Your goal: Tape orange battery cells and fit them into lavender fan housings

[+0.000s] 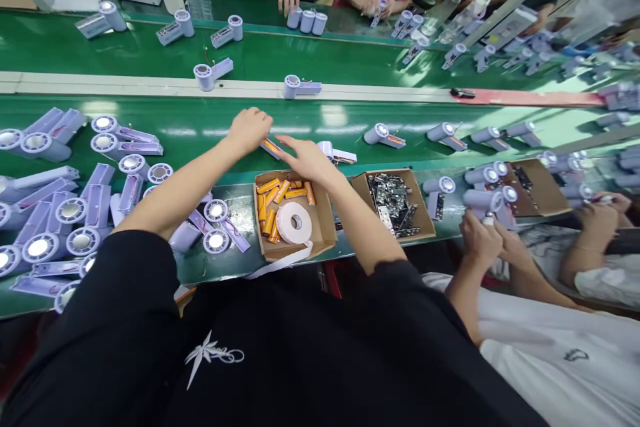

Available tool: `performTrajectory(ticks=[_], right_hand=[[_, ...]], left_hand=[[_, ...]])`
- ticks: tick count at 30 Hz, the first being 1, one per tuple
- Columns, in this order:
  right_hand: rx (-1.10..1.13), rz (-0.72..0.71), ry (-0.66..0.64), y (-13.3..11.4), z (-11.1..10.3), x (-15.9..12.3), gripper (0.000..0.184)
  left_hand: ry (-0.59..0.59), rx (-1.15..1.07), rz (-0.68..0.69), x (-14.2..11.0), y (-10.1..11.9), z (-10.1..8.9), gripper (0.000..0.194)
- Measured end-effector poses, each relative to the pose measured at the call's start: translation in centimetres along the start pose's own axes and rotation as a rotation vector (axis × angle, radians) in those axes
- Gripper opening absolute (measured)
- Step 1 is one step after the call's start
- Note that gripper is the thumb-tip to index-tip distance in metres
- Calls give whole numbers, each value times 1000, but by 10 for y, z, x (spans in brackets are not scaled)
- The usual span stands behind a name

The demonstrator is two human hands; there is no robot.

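My left hand [251, 130] is wrapped round the hidden end of a lilac handheld fan housing [271, 147] over the green belt. An orange strip, apparently a battery, shows in the housing's open handle. My right hand [307, 159] has its thumb and fingers at the near end of that handle, gripping it. Just below, a cardboard box [327, 230] holds several orange batteries [270, 185] and a roll of white tape [294, 223], its loose end trailing over the front edge. Another lilac fan housing [344, 156] lies just right of my right hand.
Many lilac fan housings [71, 210] crowd the left. A second cardboard box [423, 210] holds small dark circuit boards [393, 203]. A pale rail [155, 83] runs along the belt [175, 107]. A co-worker's hands [483, 237] work at the right; other people stand across the line.
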State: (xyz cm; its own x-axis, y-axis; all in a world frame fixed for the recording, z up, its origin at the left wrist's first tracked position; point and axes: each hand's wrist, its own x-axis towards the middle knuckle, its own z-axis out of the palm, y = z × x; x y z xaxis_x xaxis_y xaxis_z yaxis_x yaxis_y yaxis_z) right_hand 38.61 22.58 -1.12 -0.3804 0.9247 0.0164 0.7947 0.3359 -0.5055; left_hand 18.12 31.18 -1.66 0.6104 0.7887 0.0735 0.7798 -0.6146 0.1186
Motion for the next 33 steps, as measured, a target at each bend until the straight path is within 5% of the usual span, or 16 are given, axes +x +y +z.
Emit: performTrajectory(ticks=[1, 4, 7, 9, 12, 18, 25, 29, 33], right_hand=[[127, -2, 121, 0, -4, -34, 44], [402, 18, 309, 0, -1, -131, 35], [572, 82, 389, -1, 10, -190, 37], [609, 159, 447, -3, 13, -207, 39], [632, 287, 406, -11, 16, -219, 41], [733, 307, -72, -59, 50, -211, 46], [728, 117, 106, -82, 67, -188, 50], [672, -155, -239, -85, 64, -182, 33], [437, -336, -568, -86, 60, -178, 21]], left_hand=[[39, -37, 134, -18, 19, -2, 37], [-207, -184, 624, -69, 76, 4, 43], [-447, -173, 710, -96, 115, 14, 43], [-486, -149, 672, -107, 123, 11, 37], [-331, -170, 604, -134, 120, -6, 35], [-70, -207, 388, -213, 100, -38, 39], [122, -151, 196, -275, 79, -38, 43], [180, -113, 147, -298, 66, -34, 60], [441, -27, -144, -310, 47, -36, 62]])
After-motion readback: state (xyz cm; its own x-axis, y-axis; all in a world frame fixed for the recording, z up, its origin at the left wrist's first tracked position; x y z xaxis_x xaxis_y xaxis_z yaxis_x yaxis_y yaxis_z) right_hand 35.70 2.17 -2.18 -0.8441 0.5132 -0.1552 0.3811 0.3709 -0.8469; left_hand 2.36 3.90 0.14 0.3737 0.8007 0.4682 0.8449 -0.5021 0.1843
